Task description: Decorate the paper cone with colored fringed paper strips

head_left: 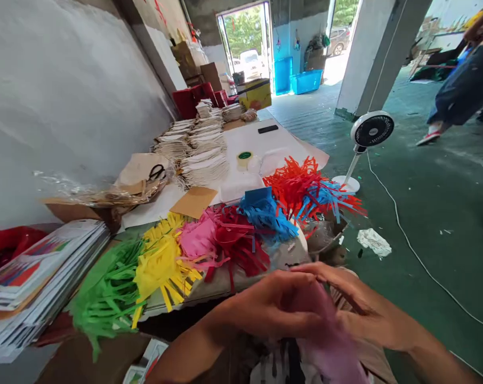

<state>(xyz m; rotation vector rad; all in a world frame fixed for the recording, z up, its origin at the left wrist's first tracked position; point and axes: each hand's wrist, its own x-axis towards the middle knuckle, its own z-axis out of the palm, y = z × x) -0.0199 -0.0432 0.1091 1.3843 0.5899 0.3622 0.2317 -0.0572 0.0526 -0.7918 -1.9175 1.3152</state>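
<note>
My left hand (273,306) and my right hand (357,306) meet low in the view, both closed around a bunch of pale pink fringed paper (329,346) that hangs down between them. Just beyond my hands, piles of cut paper fringe lie along the table edge: green (105,296), yellow (159,264), pink (197,237), dark red (237,242), blue (265,213) and orange-red (297,184).
Stacked printed sheets (37,277) lie at the left. Further back are scissors (157,172), a tape roll (244,156), piles of white paper bundles (203,146) and boxes. A standing fan (369,133) with its cable, crumpled paper (373,241) and a person's legs (461,85) are on the green floor.
</note>
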